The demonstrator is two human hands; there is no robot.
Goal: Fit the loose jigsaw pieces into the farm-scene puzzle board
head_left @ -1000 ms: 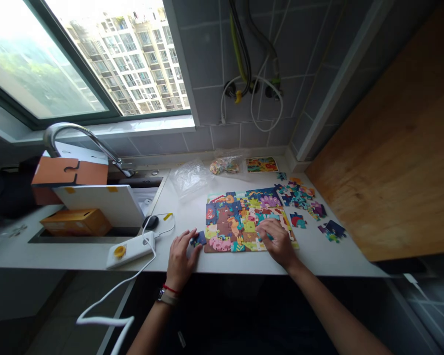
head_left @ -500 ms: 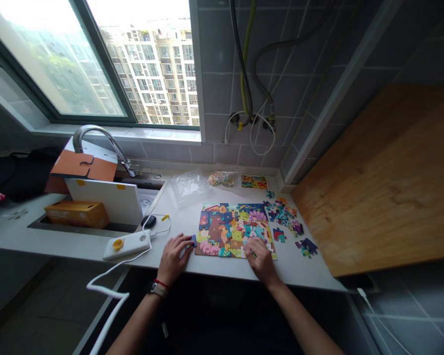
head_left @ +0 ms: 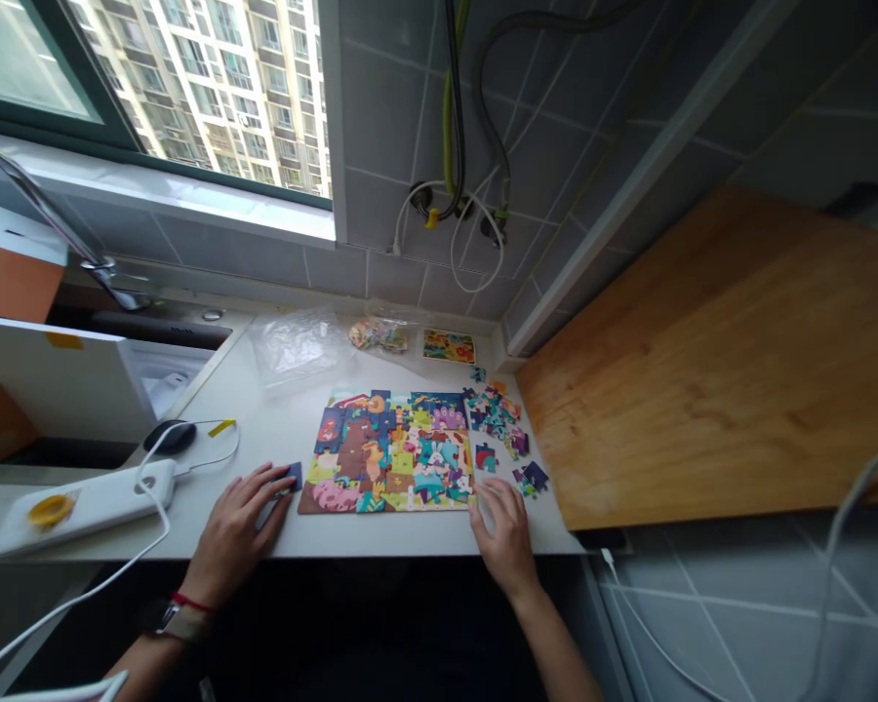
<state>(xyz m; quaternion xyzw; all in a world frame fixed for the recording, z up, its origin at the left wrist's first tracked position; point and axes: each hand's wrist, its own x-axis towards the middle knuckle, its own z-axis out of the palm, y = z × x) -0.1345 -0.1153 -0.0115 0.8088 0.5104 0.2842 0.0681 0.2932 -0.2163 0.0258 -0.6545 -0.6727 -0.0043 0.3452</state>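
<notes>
A colourful jigsaw puzzle (head_left: 387, 453) with animal pictures lies flat on the white countertop, most of its pieces joined. Just off its left edge, my left hand (head_left: 240, 517) has a dark blue puzzle piece (head_left: 295, 476) at its fingertips, with thumb and fingers closed in on it. At the lower right corner of the puzzle rests my right hand (head_left: 503, 531), thumb and fingers apart and nothing visible in them. Its fingertips are at the puzzle's edge. Loose puzzle pieces (head_left: 494, 409) lie in a heap to the right, with a red and teal piece (head_left: 486, 457) nearer the puzzle.
Behind the puzzle are a clear plastic bag (head_left: 299, 346), a bag of pieces (head_left: 377, 334) and a small picture card (head_left: 449, 346). A white power strip (head_left: 95, 502) and a black mouse (head_left: 170, 437) sit left. A wooden board (head_left: 702, 380) borders the right side.
My right hand has moved off the puzzle's lower right area to its corner, and its fingers have spread. My left hand stays with the blue piece. The view has swung right.
</notes>
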